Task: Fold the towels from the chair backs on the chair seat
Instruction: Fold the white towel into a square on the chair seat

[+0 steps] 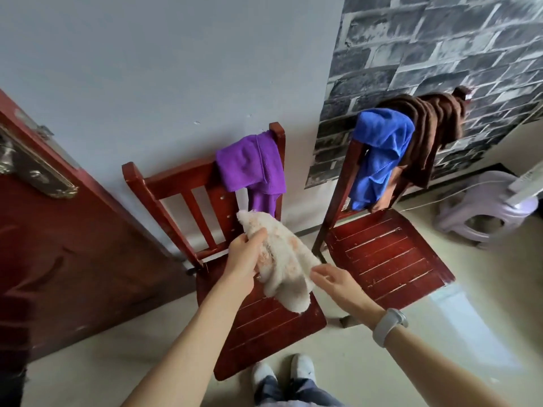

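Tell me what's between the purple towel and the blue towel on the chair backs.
Only wall shows between the purple towel and blue towel in the head view.

Probably a home: wooden chairs (258,312), brick-pattern wallpaper (440,54), red door (73,245).

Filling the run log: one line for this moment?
left hand: grips white towel | right hand: pinches its edge | purple towel: on chair back

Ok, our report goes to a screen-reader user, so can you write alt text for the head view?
A person's left hand grips a crumpled white towel above a red wooden chair's seat while the right hand pinches its edge. A purple towel hangs on that chair's back; a blue towel and a brown towel drape over a second chair's back.
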